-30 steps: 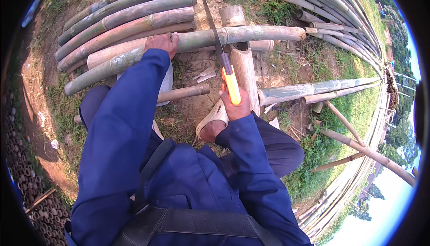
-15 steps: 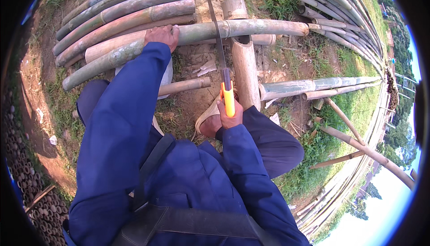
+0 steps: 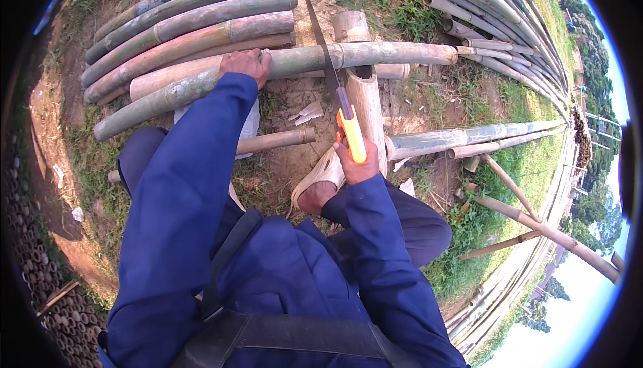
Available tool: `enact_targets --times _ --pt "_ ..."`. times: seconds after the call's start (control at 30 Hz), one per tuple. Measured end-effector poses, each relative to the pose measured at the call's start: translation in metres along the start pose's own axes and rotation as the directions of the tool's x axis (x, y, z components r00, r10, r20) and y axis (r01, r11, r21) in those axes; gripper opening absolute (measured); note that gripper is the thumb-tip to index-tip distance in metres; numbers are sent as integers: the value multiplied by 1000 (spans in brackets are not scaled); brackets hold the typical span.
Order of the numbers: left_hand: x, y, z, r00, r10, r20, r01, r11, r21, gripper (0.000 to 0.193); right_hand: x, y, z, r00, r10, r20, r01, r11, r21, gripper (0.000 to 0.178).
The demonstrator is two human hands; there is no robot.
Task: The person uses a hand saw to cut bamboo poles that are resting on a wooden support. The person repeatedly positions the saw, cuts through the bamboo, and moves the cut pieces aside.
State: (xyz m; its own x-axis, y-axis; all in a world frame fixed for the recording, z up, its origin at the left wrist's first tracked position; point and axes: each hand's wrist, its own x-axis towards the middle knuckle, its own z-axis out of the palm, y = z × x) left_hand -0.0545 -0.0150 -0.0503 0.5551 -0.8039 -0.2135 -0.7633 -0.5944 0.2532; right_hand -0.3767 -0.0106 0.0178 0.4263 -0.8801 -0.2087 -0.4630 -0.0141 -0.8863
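Since my right hand (image 3: pixel 361 170) pushed its grasped saw (image 3: pixel 352 132) forward, cutting seems underway; my left hand (image 3: pixel 248 65) clasps the pole (image 3: pixel 293 62) beneath.

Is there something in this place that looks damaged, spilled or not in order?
Nothing looks seriously wrong. Slightly untidy: a crumpled-looking pale scrap lies loose on the ground, left of the saw. It may be only debris.

Orange-yellow saw handle (image 3: pixel 355 143), dark blade (image 3: pixel 321 36), mottled grey-green bamboo pole (image 3: pixel 293 61), navy sleeves (image 3: pixel 179 180)
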Motion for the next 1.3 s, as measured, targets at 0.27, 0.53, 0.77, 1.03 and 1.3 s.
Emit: enact_targets --times 0.27,0.53,0.77,1.03,1.3 --pt "-1 -11 5 1000 -17 -4 17 1000 11 55 -147 -15 -47 994 93 -55 -95 994 -48 31" --pt "4 -1 -4 1000 -8 4 8 1000 -6 55 -23 14 -1 999 42 12 -41 996 -84 19" --pt "0 -14 17 995 -14 -98 14 1000 -3 55 -128 -9 -37 996 60 -62 -63 997 -42 32" --pt "1 -1 -6 998 24 65 -22 1000 -20 54 0 -8 1 1000 9 -30 -11 998 -65 16" --pt "-3 -9 11 999 -12 -41 13 1000 10 55 -120 -29 -41 997 2 -79 -7 998 -68 31"
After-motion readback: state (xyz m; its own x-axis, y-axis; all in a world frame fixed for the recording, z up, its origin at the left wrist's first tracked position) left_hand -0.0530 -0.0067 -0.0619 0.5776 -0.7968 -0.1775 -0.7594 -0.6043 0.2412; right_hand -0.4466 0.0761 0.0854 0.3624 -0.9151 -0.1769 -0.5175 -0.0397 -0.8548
